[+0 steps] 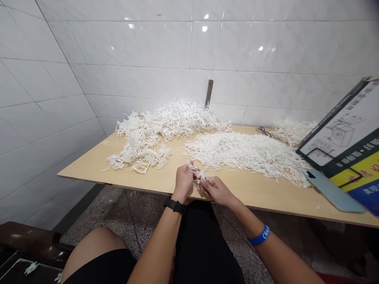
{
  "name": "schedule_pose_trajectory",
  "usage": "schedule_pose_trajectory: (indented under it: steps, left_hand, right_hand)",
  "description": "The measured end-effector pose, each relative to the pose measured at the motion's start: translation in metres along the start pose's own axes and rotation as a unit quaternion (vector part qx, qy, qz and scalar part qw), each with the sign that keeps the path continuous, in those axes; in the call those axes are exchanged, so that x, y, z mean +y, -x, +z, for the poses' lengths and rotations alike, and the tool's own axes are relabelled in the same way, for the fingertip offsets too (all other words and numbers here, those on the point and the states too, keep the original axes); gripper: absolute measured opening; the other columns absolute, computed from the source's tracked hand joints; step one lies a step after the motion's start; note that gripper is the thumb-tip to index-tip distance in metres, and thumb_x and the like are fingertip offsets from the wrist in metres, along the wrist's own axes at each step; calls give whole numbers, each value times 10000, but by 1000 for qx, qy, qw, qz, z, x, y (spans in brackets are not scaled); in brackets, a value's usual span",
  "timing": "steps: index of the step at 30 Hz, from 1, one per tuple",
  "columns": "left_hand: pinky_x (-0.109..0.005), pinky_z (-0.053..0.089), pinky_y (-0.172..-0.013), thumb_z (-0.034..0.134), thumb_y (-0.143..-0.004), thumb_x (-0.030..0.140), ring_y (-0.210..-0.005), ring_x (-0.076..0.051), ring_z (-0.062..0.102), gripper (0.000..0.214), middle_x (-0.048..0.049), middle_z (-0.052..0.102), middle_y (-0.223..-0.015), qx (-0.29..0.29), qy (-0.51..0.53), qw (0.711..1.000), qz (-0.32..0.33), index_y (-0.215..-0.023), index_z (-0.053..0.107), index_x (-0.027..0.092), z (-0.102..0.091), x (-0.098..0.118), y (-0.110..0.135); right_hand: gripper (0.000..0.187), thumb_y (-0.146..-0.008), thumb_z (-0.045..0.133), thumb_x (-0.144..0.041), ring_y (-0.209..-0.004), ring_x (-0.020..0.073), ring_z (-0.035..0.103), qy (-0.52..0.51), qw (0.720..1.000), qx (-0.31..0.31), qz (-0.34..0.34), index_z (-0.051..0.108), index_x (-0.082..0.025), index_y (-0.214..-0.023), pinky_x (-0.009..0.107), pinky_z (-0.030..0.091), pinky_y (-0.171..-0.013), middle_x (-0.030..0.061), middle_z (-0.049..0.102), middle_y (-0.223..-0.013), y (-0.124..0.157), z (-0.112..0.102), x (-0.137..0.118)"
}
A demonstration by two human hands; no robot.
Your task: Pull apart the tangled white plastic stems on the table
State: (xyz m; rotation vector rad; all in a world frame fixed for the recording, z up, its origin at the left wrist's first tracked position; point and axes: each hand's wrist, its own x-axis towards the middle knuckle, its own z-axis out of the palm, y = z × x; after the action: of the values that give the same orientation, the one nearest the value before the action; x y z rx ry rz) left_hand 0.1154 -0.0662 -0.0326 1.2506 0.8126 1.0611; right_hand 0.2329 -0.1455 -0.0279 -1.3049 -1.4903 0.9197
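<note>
At the front edge of the wooden table, my left hand (184,178) is closed on a small white branched plastic piece (201,174). My right hand (215,188) pinches the same piece from the right, fingertips close to those of the left. Beyond my hands, a flat pile of small white pieces (242,152) spreads to the right. A taller, tangled heap of white branching pieces (180,118) lies at the back left, with a few loose white sprigs (146,157) in front of it.
The wooden tabletop (89,167) meets a tiled wall (166,47), where a metal strip (209,92) stands upright. A light blue phone (336,191) leans by printed boxes (346,130) on the right. Dark-handled scissors (263,131) lie near another white pile (291,130).
</note>
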Motion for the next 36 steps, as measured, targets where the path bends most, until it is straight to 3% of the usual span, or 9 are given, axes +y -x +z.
schedule_pose_trajectory:
  steps: [3, 6, 12, 21, 24, 28, 31, 34, 36]
  left_hand:
    - [-282, 515, -668, 579, -821, 488, -535, -124, 597, 389, -17, 617, -554, -34, 72, 997, -19, -735, 658, 117, -3, 2, -2]
    - [-327, 522, -810, 639, -797, 445, -751, -169, 673, 356, -106, 723, -823, -77, 113, 990, -27, -856, 684, 97, -6, 3, -1]
    - [-408, 482, -945, 673, -788, 357, -940, -223, 684, 386, -151, 727, -1013, -107, 168, 979, -43, -1082, 662, 109, -8, 3, 0]
    - [-387, 510, -886, 706, -725, 231, -913, -222, 690, 358, -127, 742, -939, -24, 40, 999, -18, -1063, 658, 122, 0, -2, -6]
    - [-369, 494, -928, 628, -755, 152, -1028, -228, 659, 232, -122, 724, -1046, -13, -23, 999, 23, -980, 688, 144, 0, -8, -10]
    - [-368, 414, -1049, 519, -811, 123, -1264, -233, 518, 267, -106, 603, -1311, -34, -70, 995, 65, -991, 710, 166, -3, -4, -8]
    - [-398, 346, -1107, 602, -824, 243, -1313, -253, 465, 335, -96, 572, -1353, -85, -93, 989, 82, -1146, 679, 192, -3, 3, -1]
    - [-373, 381, -1073, 678, -782, 340, -1256, -260, 520, 425, -83, 605, -1315, -144, -110, 979, 90, -1189, 665, 217, 0, 5, 5]
    - [-343, 456, -969, 610, -828, 383, -1084, -245, 630, 319, -84, 713, -1110, -142, -119, 978, 92, -1051, 726, 186, 3, 3, 6]
  right_hand:
    - [532, -806, 524, -658, -471, 111, 399, -42, 997, 60, 15, 566, -181, -573, 253, 310, -499, -22, 451, -475, -2, -1, -1]
    - [511, -774, 567, -657, -440, 98, 364, -121, 989, 76, 41, 603, -170, -624, 248, 278, -463, -23, 464, -473, -5, 0, 1]
    - [432, -763, 626, -572, -412, 67, 351, -235, 958, 149, 73, 631, -143, -711, 227, 213, -405, -6, 526, -555, -7, 2, 2]
    - [453, -754, 624, -590, -420, 73, 354, -195, 966, 149, 80, 640, -142, -697, 232, 235, -414, -12, 506, -527, -8, 2, 2]
    - [463, -746, 625, -604, -424, 75, 358, -195, 967, 147, 77, 643, -143, -713, 234, 239, -414, -13, 507, -539, -9, 2, 4]
    - [458, -768, 609, -600, -425, 77, 359, -187, 969, 145, 73, 644, -146, -716, 232, 243, -415, -16, 500, -535, -9, 3, 6]
    - [469, -793, 587, -590, -416, 80, 344, -173, 971, 151, 70, 595, -159, -612, 236, 238, -419, -24, 453, -478, -10, 3, 10]
    - [517, -798, 574, -589, -404, 80, 307, -161, 972, 158, 68, 478, -186, -489, 243, 222, -425, -37, 381, -415, -12, 4, 12]
    - [513, -805, 557, -591, -409, 85, 306, -148, 977, 145, 58, 466, -193, -495, 247, 227, -434, -40, 368, -412, -12, 5, 11]
